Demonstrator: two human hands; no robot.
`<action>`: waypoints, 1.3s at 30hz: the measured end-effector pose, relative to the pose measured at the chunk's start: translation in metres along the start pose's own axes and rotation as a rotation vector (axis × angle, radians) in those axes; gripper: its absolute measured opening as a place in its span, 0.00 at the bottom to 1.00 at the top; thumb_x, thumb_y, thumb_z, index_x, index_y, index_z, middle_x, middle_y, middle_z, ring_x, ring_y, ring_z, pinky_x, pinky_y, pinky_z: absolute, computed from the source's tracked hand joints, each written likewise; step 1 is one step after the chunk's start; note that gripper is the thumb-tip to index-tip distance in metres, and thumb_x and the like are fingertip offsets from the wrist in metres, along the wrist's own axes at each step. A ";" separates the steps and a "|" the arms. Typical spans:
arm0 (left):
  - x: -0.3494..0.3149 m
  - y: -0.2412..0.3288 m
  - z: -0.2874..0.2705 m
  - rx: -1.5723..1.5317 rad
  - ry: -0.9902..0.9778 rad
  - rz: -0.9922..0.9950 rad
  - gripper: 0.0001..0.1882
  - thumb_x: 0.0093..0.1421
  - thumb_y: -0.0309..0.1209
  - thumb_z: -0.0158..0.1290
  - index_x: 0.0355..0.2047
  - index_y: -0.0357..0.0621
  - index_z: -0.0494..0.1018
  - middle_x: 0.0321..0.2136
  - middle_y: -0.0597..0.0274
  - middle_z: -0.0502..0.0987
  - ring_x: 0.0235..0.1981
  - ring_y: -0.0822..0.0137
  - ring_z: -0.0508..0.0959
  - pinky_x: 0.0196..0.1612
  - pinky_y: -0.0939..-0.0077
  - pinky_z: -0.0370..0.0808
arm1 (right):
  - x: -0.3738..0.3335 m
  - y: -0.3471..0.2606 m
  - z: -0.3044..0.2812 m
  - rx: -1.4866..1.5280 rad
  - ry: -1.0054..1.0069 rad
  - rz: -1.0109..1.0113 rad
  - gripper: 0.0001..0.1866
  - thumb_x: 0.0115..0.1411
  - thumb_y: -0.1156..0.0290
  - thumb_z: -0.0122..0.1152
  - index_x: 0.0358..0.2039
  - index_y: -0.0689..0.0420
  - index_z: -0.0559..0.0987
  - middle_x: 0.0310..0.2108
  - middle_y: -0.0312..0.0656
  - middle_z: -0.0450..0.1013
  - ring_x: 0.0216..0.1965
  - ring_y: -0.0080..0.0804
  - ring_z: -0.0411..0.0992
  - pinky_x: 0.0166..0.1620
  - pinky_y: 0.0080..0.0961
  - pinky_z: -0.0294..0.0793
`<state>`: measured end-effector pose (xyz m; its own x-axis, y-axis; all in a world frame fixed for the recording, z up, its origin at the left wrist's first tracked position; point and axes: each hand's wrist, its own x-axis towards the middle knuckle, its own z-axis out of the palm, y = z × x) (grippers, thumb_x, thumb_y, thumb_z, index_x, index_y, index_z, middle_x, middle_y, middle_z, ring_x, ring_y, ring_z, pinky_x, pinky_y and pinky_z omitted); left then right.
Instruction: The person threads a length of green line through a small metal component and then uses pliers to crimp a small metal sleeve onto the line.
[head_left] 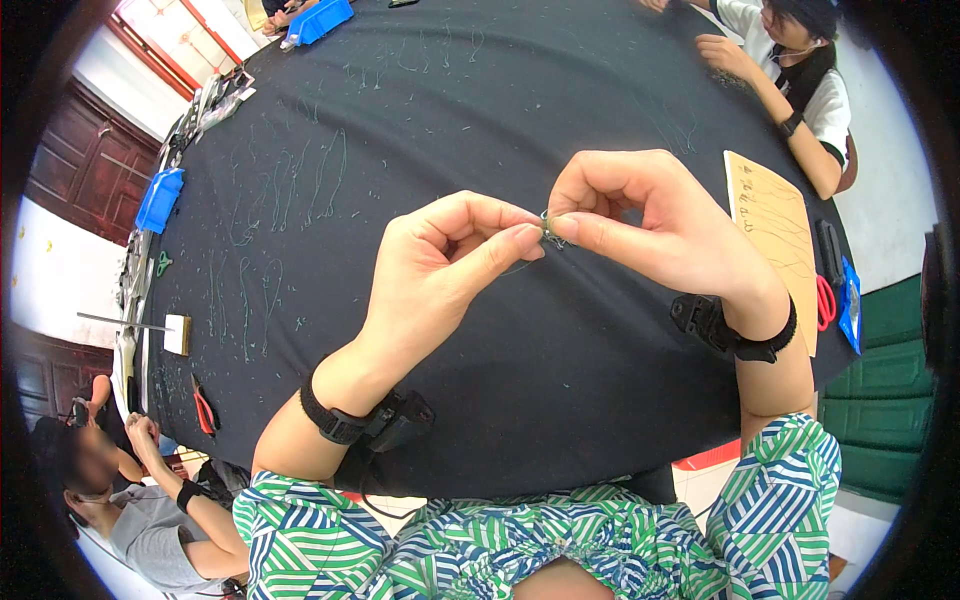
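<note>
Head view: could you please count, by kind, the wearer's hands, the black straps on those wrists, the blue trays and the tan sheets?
Wearer's hands: 2 (left hand, right hand)
Black straps: 2
Blue trays: 2
Tan sheet: 1
Total: 7

- Green thread bunch (pixel 556 240), centre
- Black tablecloth (pixel 540 370), across the middle
- Green, navy and white striped garment (pixel 315 530), bottom
- Blue tray (pixel 160 202), far left
- Tan board (pixel 775 215), right
- Red scissor handles (pixel 826 303), right

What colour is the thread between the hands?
The thread looks green; best seen in the head view.
</note>
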<state>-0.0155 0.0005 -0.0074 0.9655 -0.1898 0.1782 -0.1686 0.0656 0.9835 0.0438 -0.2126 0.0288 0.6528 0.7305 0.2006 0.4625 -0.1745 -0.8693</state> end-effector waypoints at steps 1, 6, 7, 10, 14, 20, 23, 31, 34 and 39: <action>0.000 0.000 0.000 -0.001 -0.001 0.000 0.06 0.63 0.25 0.56 0.39 0.37 0.77 0.32 0.61 0.81 0.34 0.76 0.80 0.39 0.85 0.75 | 0.000 0.000 0.000 0.000 0.000 0.001 0.08 0.62 0.71 0.59 0.31 0.64 0.76 0.23 0.32 0.70 0.26 0.14 0.63 0.29 0.16 0.63; -0.001 0.001 -0.001 0.048 -0.006 -0.001 0.04 0.63 0.25 0.56 0.37 0.38 0.76 0.30 0.63 0.81 0.32 0.78 0.79 0.37 0.86 0.74 | 0.000 0.002 0.000 -0.059 -0.001 -0.033 0.09 0.61 0.69 0.59 0.31 0.63 0.77 0.21 0.36 0.73 0.24 0.18 0.69 0.28 0.20 0.68; -0.001 0.002 -0.001 0.048 -0.006 -0.001 0.04 0.63 0.25 0.56 0.37 0.38 0.76 0.30 0.63 0.81 0.32 0.78 0.79 0.37 0.86 0.74 | 0.001 0.003 0.000 -0.059 -0.001 -0.033 0.09 0.61 0.69 0.59 0.31 0.63 0.77 0.21 0.36 0.73 0.24 0.18 0.69 0.28 0.20 0.68; -0.001 0.002 0.000 0.073 -0.003 0.007 0.04 0.63 0.26 0.57 0.36 0.39 0.76 0.29 0.64 0.80 0.32 0.79 0.78 0.37 0.86 0.73 | 0.001 0.002 0.000 -0.076 0.014 -0.065 0.09 0.61 0.69 0.59 0.31 0.62 0.77 0.20 0.36 0.72 0.23 0.18 0.68 0.27 0.19 0.67; -0.001 -0.002 -0.002 0.031 0.034 0.040 0.04 0.62 0.26 0.57 0.36 0.39 0.76 0.29 0.65 0.80 0.31 0.81 0.77 0.35 0.88 0.72 | 0.002 0.001 0.002 -0.102 0.056 -0.074 0.07 0.60 0.71 0.59 0.30 0.62 0.76 0.19 0.34 0.71 0.22 0.16 0.66 0.26 0.18 0.65; 0.000 -0.001 -0.002 -0.077 0.058 0.002 0.05 0.62 0.27 0.57 0.37 0.38 0.76 0.29 0.65 0.80 0.32 0.80 0.77 0.38 0.86 0.73 | 0.001 0.003 0.003 -0.114 0.094 -0.135 0.07 0.60 0.71 0.60 0.31 0.62 0.75 0.19 0.33 0.69 0.22 0.15 0.65 0.26 0.18 0.64; 0.000 -0.002 -0.003 -0.128 0.075 0.000 0.06 0.62 0.27 0.57 0.37 0.38 0.77 0.30 0.63 0.80 0.33 0.78 0.78 0.40 0.85 0.74 | 0.001 0.001 0.002 -0.067 0.108 -0.103 0.07 0.61 0.71 0.59 0.31 0.62 0.75 0.20 0.32 0.69 0.23 0.14 0.65 0.27 0.17 0.64; 0.000 -0.004 0.001 -0.066 0.080 -0.002 0.05 0.62 0.28 0.57 0.37 0.41 0.78 0.30 0.63 0.82 0.25 0.85 0.72 0.27 0.91 0.61 | 0.001 0.003 0.003 0.092 0.096 -0.033 0.09 0.62 0.70 0.58 0.31 0.63 0.75 0.23 0.31 0.70 0.27 0.12 0.65 0.30 0.15 0.65; 0.000 -0.004 0.003 -0.092 0.060 0.012 0.06 0.62 0.27 0.57 0.38 0.39 0.78 0.32 0.61 0.82 0.32 0.79 0.79 0.33 0.88 0.69 | 0.001 0.001 -0.001 0.127 0.030 -0.001 0.10 0.62 0.69 0.58 0.32 0.64 0.76 0.23 0.31 0.71 0.27 0.13 0.66 0.30 0.16 0.65; -0.001 -0.004 0.002 -0.080 0.038 0.008 0.06 0.62 0.24 0.56 0.39 0.37 0.78 0.34 0.60 0.82 0.36 0.73 0.81 0.42 0.82 0.75 | 0.003 0.002 -0.002 0.201 -0.018 0.040 0.10 0.63 0.68 0.58 0.33 0.64 0.76 0.25 0.32 0.73 0.28 0.13 0.67 0.31 0.16 0.66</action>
<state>-0.0159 -0.0012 -0.0116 0.9713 -0.1516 0.1835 -0.1618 0.1451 0.9761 0.0477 -0.2124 0.0286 0.6569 0.7374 0.1574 0.3061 -0.0700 -0.9494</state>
